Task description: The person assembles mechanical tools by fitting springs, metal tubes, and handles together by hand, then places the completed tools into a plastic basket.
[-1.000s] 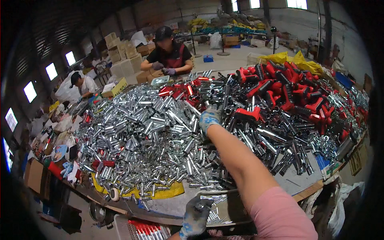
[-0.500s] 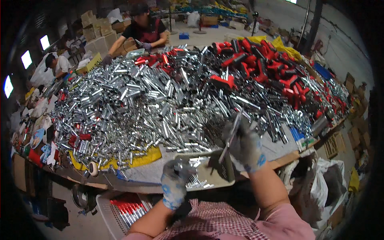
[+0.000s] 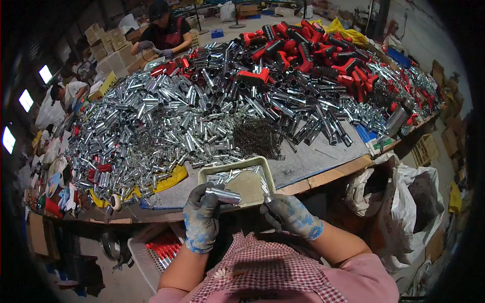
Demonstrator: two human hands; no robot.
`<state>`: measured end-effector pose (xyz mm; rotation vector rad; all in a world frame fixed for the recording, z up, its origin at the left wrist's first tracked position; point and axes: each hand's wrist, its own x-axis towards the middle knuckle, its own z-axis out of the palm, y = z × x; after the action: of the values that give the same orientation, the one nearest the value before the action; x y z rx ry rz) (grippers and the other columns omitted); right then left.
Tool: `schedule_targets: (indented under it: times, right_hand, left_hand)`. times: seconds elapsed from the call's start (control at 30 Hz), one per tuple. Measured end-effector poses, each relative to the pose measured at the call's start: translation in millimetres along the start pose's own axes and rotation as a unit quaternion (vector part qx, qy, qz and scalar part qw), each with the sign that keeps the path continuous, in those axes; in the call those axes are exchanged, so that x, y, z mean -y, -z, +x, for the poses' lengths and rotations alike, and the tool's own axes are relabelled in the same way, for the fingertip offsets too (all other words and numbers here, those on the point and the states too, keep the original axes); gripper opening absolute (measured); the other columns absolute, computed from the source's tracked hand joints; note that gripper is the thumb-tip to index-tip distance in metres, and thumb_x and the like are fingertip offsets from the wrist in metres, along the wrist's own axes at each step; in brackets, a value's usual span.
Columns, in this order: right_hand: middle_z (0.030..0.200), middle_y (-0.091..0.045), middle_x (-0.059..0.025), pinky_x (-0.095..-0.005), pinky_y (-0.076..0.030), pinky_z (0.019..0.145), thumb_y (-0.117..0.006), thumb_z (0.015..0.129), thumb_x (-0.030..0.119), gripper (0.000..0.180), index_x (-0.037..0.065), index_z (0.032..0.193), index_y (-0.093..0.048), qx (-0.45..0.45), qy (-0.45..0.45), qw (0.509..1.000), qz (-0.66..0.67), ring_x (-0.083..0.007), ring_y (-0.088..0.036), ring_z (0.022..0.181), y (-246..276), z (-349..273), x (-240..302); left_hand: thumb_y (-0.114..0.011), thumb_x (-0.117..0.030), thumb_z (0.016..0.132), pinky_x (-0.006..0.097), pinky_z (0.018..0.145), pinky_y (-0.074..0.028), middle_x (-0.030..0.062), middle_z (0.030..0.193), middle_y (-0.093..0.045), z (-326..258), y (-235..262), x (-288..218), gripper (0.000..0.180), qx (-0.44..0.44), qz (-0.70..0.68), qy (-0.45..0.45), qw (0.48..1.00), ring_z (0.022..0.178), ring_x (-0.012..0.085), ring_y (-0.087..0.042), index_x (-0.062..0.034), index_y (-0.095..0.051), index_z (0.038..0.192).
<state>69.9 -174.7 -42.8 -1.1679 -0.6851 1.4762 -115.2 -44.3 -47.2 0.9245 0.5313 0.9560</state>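
My left hand [image 3: 200,214], in a grey glove with blue patches, is closed around a shiny metal tube [image 3: 225,196]. The tube points right, over the near edge of a cream tray [image 3: 247,186]. Short metal pins [image 3: 230,175] lie along the tray's far and right sides. At the tray's near right corner is my right hand [image 3: 292,216], gloved alike. Its fingertips pinch a small shiny metal piece [image 3: 268,198], mostly hidden by the glove. Beyond the tray lies a heap of dark coil springs [image 3: 258,139].
Loose metal tubes [image 3: 151,108] cover much of the table, with red-and-black handles [image 3: 308,48] at the far right. White sacks [image 3: 404,217] stand right of me. Below the table's edge is a basket of red-handled items [image 3: 164,247]. Across the table another person [image 3: 169,33] works.
My right hand has come down from the pile to the tray's corner, and the long metal piece it held no longer shows there. My left hand now holds the tube out level.
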Motion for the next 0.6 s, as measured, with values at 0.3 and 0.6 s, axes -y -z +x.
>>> schedule_targets:
  times: [0.3,0.6]
  right_hand:
    - [0.072,-0.061,-0.0077,-0.0295,-0.049,0.062,-0.052,0.098,0.03,0.033,-0.001,0.1,-0.063,-0.057,0.034,0.981,-0.184,-0.0162,-0.061,0.065,4,-16,-7]
    - [0.111,-0.061,-0.0246,-0.0415,-0.051,0.085,-0.07,0.075,0.023,0.085,-0.002,0.144,-0.027,0.104,0.253,0.844,-0.461,-0.0387,-0.063,0.097,16,-8,-2]
  left_hand:
    - [-0.074,-0.026,0.082,0.037,0.084,-0.055,0.0172,0.102,-0.064,-14,-26,-5,0.049,0.021,0.015,0.068,0.997,0.093,0.0268,-0.065,0.0051,-0.052,0.113]
    - [-0.074,-0.036,0.08,0.032,0.066,-0.052,0.0101,0.08,-0.068,-17,-52,4,0.035,0.32,0.654,-0.073,0.682,0.073,0.0204,-0.067,-0.0046,-0.069,0.093]
